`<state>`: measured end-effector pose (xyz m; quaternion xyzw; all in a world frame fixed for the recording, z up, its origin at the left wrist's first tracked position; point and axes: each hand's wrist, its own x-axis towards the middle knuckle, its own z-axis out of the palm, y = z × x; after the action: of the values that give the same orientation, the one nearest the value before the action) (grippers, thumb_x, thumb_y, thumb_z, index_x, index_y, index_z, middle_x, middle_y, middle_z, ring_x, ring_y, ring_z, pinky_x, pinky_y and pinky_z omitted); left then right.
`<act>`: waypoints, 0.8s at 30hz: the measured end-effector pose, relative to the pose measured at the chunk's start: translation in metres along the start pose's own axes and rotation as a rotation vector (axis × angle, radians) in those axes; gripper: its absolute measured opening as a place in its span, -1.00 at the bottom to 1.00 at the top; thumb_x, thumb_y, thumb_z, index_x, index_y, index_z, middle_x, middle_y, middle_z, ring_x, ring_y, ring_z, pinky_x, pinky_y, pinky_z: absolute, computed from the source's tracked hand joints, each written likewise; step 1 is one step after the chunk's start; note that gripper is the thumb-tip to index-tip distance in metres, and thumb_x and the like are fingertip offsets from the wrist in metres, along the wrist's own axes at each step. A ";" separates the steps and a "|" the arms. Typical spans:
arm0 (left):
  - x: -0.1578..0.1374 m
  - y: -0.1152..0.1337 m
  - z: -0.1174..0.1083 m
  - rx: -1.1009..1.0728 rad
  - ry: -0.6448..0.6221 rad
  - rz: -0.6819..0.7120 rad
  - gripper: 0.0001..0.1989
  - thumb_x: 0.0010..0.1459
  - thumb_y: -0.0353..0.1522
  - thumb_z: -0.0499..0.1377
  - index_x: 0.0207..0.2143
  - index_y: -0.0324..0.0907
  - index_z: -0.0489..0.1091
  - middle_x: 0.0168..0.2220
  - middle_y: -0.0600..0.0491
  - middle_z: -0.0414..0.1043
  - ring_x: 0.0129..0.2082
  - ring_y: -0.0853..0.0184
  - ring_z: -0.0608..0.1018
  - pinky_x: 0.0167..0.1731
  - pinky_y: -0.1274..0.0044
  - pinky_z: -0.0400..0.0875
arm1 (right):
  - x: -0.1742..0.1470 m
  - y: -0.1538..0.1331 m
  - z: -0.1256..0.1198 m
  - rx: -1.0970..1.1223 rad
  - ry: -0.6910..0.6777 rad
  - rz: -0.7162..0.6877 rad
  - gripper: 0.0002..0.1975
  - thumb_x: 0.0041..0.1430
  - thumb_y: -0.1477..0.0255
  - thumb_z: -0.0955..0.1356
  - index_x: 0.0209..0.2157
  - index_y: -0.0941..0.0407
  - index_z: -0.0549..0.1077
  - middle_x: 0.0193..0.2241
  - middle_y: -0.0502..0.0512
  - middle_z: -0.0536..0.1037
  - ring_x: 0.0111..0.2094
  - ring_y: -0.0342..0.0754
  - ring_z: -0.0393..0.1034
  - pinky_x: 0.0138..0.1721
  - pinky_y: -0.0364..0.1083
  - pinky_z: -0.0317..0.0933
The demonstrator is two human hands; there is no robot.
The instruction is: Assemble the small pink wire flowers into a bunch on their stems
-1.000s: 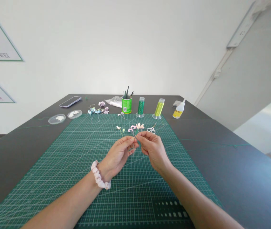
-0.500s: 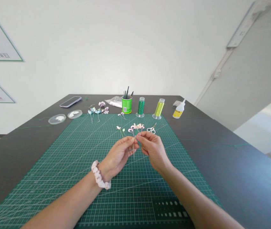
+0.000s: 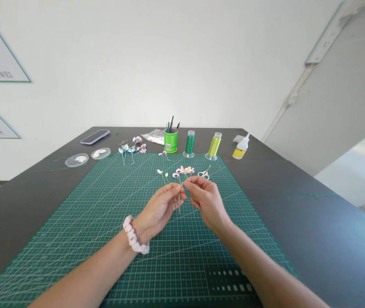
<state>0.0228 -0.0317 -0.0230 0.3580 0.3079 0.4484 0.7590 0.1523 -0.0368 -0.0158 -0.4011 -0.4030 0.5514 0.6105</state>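
A small bunch of pale pink and peach flowers (image 3: 187, 170) on thin stems stands up above my fingertips. My left hand (image 3: 162, 205), with a pink scrunchie (image 3: 135, 236) at the wrist, pinches the bunch's stems between thumb and fingers. Their thin ends (image 3: 179, 207) hang below the grip. Right beside it, my right hand (image 3: 207, 200) is closed in a pinch at the stems, just under the flowers. Whether a fine thread lies between its fingertips, I cannot make out. White-handled scissors (image 3: 203, 175) lie just behind my right hand.
A green cutting mat (image 3: 105, 239) lies under my hands. Behind are a green can (image 3: 170, 141) of tools, a green thread spool (image 3: 189, 144), a yellow-green spool (image 3: 214, 146) and a glue bottle (image 3: 241, 148). Blue flowers (image 3: 127, 149), shallow dishes (image 3: 77, 160) and a phone (image 3: 95, 137) are left.
Both hands stay almost in place. The flower heads and the hanging stem ends have shifted slightly, as if turned a little between my fingers.
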 end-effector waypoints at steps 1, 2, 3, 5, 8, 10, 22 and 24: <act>0.000 0.000 0.000 -0.001 -0.004 -0.001 -0.82 0.03 -0.33 0.32 -0.53 -0.21 0.42 -0.50 0.13 0.41 -0.40 0.42 0.41 -0.17 0.48 0.26 | 0.000 0.000 0.000 -0.002 0.003 -0.001 -0.78 -0.15 0.31 0.49 -0.56 0.16 0.46 -0.74 -0.16 0.28 -0.75 -0.33 -0.09 -0.75 -0.23 -0.21; 0.000 0.000 0.000 -0.002 -0.008 -0.003 -0.82 0.03 -0.33 0.32 -0.53 -0.21 0.42 -0.51 0.13 0.41 -0.40 0.42 0.41 -0.17 0.48 0.26 | 0.000 0.000 0.000 -0.003 0.005 -0.004 -0.78 -0.15 0.31 0.48 -0.55 0.16 0.46 -0.74 -0.16 0.29 -0.75 -0.33 -0.09 -0.75 -0.23 -0.21; 0.000 0.000 0.000 -0.004 -0.012 -0.004 -0.82 0.03 -0.33 0.32 -0.53 -0.21 0.42 -0.51 0.13 0.41 -0.41 0.43 0.41 -0.17 0.48 0.26 | 0.000 0.000 0.000 -0.005 0.004 -0.006 -0.78 -0.14 0.31 0.48 -0.55 0.16 0.46 -0.74 -0.16 0.29 -0.75 -0.33 -0.08 -0.74 -0.23 -0.21; 0.000 0.000 0.001 -0.009 -0.021 -0.007 -0.82 0.02 -0.32 0.33 -0.53 -0.21 0.43 -0.51 0.13 0.41 -0.41 0.43 0.41 -0.17 0.48 0.27 | 0.000 0.000 0.000 -0.007 -0.003 -0.005 -0.79 -0.14 0.32 0.48 -0.56 0.16 0.46 -0.74 -0.16 0.29 -0.75 -0.32 -0.08 -0.74 -0.23 -0.20; -0.001 0.001 0.001 -0.021 -0.041 -0.025 -0.80 -0.01 -0.30 0.35 -0.52 -0.21 0.43 -0.50 0.12 0.40 -0.41 0.43 0.40 -0.17 0.48 0.29 | -0.001 0.000 0.000 -0.003 -0.018 -0.006 -0.79 -0.13 0.32 0.49 -0.55 0.16 0.46 -0.75 -0.16 0.28 -0.75 -0.32 -0.07 -0.74 -0.23 -0.20; -0.001 0.002 0.002 -0.031 -0.055 -0.039 -0.79 -0.03 -0.29 0.37 -0.53 -0.22 0.43 -0.50 0.12 0.39 -0.41 0.43 0.40 -0.16 0.47 0.30 | -0.001 0.000 0.000 0.000 -0.023 -0.012 -0.78 -0.13 0.31 0.49 -0.55 0.15 0.47 -0.75 -0.16 0.28 -0.75 -0.32 -0.07 -0.75 -0.23 -0.20; -0.001 0.001 0.000 -0.044 -0.105 -0.044 -0.79 0.04 -0.30 0.33 -0.51 -0.22 0.42 -0.52 0.14 0.32 -0.41 0.42 0.40 -0.14 0.45 0.31 | -0.001 0.000 0.000 0.024 -0.044 -0.004 -0.77 -0.14 0.30 0.51 -0.56 0.15 0.48 -0.76 -0.16 0.29 -0.76 -0.31 -0.08 -0.75 -0.23 -0.20; -0.001 0.000 0.000 -0.042 -0.115 -0.039 -0.79 0.04 -0.30 0.33 -0.52 -0.22 0.42 -0.52 0.13 0.32 -0.40 0.41 0.40 -0.15 0.46 0.32 | -0.001 -0.001 0.000 0.031 -0.051 -0.003 -0.77 -0.15 0.30 0.51 -0.56 0.15 0.48 -0.76 -0.15 0.30 -0.76 -0.32 -0.07 -0.76 -0.23 -0.20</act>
<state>0.0222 -0.0328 -0.0225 0.3609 0.2612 0.4185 0.7915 0.1524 -0.0381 -0.0150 -0.3769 -0.4104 0.5666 0.6070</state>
